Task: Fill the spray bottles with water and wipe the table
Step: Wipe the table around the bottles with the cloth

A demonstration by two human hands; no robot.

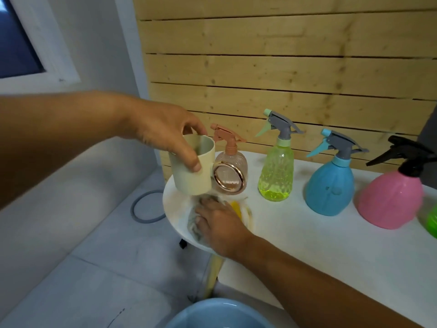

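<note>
My left hand (165, 131) holds a cream mug (191, 171) by its rim, lifted just above the left end of the white table (319, 245). Flat on a crumpled cloth (196, 224) with a yellow patch, my right hand (220, 223) presses it onto the table's left corner. Along the back stand a peach spray bottle (230, 171) with a gold ring, a clear yellow-green spray bottle (276, 166), a blue spray bottle (329, 183) and a pink spray bottle (392, 197) with a black trigger head.
A blue basin (220, 313) sits on the floor below the table's front edge. A grey ring (144, 207) lies on the tiled floor at the left. A green object (431, 221) shows at the right edge. Wooden slats back the table.
</note>
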